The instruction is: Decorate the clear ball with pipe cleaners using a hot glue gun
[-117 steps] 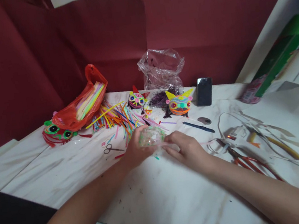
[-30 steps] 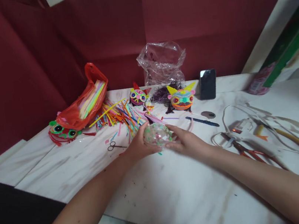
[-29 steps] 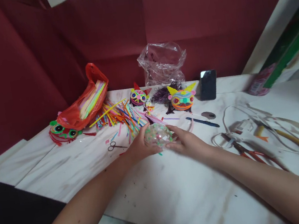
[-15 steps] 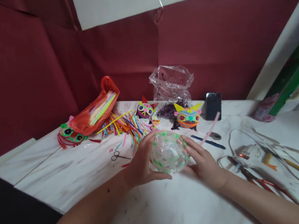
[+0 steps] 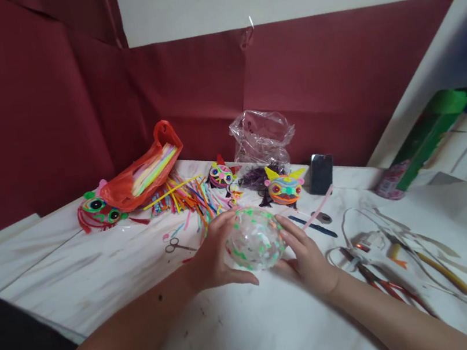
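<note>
A clear, rounded plastic piece with green and orange spots is held up over the white marbled table. My left hand grips its left side, thumb stretched underneath. On the right side, the fingers of my right hand press against it. Just behind it lie many coloured fuzzy sticks. A small colourful face with a red horn and a larger one with yellow horns stand farther back.
Left: small scissors, an orange-red bag of sticks, a red-green face. Back: a clear bag, a phone. Right: a blue pen, a glue gun, red-handled pliers, cables, a green box.
The view has shifted slightly, so most things appear farther left and a blue object shows at the right edge. Both hands keep their hold on the clear piece.
</note>
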`<state>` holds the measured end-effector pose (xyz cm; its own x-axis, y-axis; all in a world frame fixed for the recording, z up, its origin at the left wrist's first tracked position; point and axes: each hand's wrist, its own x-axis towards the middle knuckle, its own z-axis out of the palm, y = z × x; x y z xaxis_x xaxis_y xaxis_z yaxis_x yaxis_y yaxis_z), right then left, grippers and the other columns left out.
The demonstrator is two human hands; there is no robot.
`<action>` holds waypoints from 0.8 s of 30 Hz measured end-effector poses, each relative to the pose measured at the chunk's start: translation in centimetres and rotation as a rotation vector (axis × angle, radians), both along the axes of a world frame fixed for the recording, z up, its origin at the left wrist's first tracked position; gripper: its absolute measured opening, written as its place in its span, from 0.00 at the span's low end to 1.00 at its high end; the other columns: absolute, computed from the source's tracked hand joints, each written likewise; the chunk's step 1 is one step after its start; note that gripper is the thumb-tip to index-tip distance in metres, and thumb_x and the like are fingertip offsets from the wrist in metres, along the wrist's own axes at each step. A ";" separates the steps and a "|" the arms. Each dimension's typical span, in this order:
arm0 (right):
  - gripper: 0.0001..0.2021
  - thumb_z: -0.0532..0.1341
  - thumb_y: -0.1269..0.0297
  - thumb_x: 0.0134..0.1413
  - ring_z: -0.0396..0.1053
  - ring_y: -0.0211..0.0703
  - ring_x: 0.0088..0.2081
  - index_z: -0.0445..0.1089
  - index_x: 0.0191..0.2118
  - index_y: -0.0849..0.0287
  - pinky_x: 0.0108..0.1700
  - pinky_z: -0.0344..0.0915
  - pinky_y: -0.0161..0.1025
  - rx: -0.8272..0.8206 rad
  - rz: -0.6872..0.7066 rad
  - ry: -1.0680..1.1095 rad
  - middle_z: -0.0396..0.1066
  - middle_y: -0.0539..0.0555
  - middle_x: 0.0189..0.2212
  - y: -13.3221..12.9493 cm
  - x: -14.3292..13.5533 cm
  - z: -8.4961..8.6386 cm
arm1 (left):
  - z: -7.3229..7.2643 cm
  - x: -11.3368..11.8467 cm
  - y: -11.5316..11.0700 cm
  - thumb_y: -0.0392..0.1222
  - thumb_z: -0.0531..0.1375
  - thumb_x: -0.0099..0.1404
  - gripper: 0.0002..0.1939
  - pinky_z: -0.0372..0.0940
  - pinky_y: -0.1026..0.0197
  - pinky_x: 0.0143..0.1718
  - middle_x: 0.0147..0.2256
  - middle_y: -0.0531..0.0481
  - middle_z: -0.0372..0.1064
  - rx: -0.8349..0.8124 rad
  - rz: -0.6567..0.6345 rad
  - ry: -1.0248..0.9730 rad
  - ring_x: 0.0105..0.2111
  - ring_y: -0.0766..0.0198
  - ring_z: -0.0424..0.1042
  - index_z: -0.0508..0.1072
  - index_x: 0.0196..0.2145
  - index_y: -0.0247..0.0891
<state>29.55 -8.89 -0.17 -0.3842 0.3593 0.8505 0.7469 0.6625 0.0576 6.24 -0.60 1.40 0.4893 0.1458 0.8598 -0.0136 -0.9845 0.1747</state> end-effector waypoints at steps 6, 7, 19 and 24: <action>0.40 0.61 0.58 0.59 0.60 0.59 0.62 0.37 0.69 0.48 0.51 0.72 0.56 -0.152 -0.014 0.044 0.57 0.68 0.61 0.2 -0.1 0.2 | -1.2 0.4 0.8 0.62 0.73 0.37 0.66 0.55 0.35 0.60 0.61 0.34 0.51 -0.149 -0.004 -0.072 0.61 0.36 0.57 0.43 0.66 0.48; 0.40 0.61 0.57 0.59 0.60 0.59 0.62 0.37 0.69 0.48 0.50 0.72 0.56 -0.194 -0.014 0.059 0.57 0.68 0.61 0.3 -0.1 0.3 | -1.4 0.5 0.9 0.62 0.73 0.36 0.66 0.55 0.35 0.60 0.61 0.34 0.51 -0.192 -0.008 -0.091 0.61 0.36 0.57 0.44 0.66 0.47; 0.36 0.63 0.54 0.57 0.67 0.57 0.57 0.46 0.67 0.51 0.50 0.72 0.51 -0.451 0.048 0.322 0.60 0.67 0.60 0.9 0.3 -0.8 | -0.9 0.3 1.4 0.57 0.70 0.49 0.49 0.58 0.39 0.60 0.59 0.35 0.57 -0.224 -0.014 -0.016 0.60 0.41 0.59 0.54 0.62 0.42; 0.36 0.63 0.49 0.55 0.74 0.52 0.46 0.52 0.65 0.53 0.47 0.73 0.47 -0.590 0.062 0.477 0.68 0.64 0.55 1.3 0.2 -1.1 | -0.7 0.4 1.0 0.48 0.69 0.54 0.44 0.56 0.42 0.62 0.61 0.33 0.56 -0.266 0.052 0.045 0.62 0.42 0.58 0.54 0.63 0.40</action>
